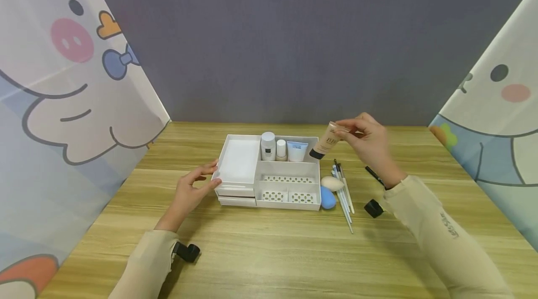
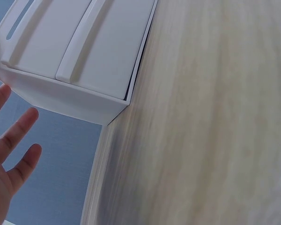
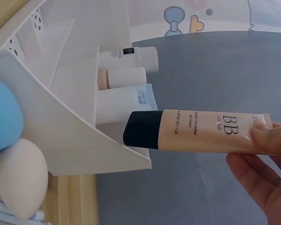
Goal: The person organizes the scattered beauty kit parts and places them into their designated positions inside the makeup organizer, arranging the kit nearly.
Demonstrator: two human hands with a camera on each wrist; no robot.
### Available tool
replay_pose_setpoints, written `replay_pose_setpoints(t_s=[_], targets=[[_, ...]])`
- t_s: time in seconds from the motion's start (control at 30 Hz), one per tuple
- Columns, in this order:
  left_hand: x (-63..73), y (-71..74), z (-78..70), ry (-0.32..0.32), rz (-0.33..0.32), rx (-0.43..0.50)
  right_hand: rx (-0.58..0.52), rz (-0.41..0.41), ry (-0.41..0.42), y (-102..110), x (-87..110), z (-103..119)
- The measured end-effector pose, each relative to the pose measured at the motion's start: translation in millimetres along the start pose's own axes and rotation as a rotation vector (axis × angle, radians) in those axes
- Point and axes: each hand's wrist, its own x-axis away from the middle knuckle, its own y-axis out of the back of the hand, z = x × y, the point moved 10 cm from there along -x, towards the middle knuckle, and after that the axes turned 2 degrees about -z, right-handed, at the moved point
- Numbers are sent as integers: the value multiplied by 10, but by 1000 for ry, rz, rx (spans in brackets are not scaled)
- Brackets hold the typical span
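Observation:
My right hand point(image 1: 371, 144) pinches the crimped end of a beige BB cream tube point(image 1: 328, 140). Its black cap points down, over the right edge of a white cosmetics organizer point(image 1: 237, 161). In the right wrist view the tube point(image 3: 206, 131) lies across the picture, cap towards the rear compartment. That compartment holds a white bottle point(image 1: 268, 147), a small white-capped bottle point(image 1: 281, 150) and a pale blue-and-white tube point(image 1: 297, 151). At the organizer's left side rests my left hand point(image 1: 189, 191), fingers spread and touching its edge. The left wrist view shows the drawer fronts point(image 2: 103, 42).
Right of the organizer lie a blue makeup sponge point(image 1: 327, 197), a cream sponge point(image 1: 332, 183) and several thin brushes point(image 1: 345, 191). A black pen-like stick point(image 1: 374, 175) is near my right wrist. A grey partition point(image 1: 294, 46) stands behind the wooden table point(image 1: 269, 252).

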Motion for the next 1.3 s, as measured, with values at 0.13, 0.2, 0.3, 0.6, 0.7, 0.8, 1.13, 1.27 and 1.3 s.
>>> replay_pose_setpoints(t_s=[0.13,0.2,0.3,0.6,0.7,0.8,1.13,1.27,1.3], targets=[[-2,5,-47,-2,3,1,-9,5,36,-90,-2,0],[-3,7,-50,-3,1,0,-22,15,48,-132,0,1],[-4,7,-42,-6,-2,8,-48,32,67,-189,5,8],[-7,2,-14,-3,1,14,-79,62,87,-312,-16,14],[-8,2,-17,-2,4,11,-108,80,92,-355,-21,10],[-9,-1,-21,-1,7,7,-146,95,109,-387,-21,-4],[-8,0,-31,-4,6,5,-166,166,113,-493,-21,-38],[-8,-2,6,-8,0,8,-141,204,62,-559,-15,-94],[-7,-5,27,-6,0,8,-132,208,51,-572,-13,-110]])
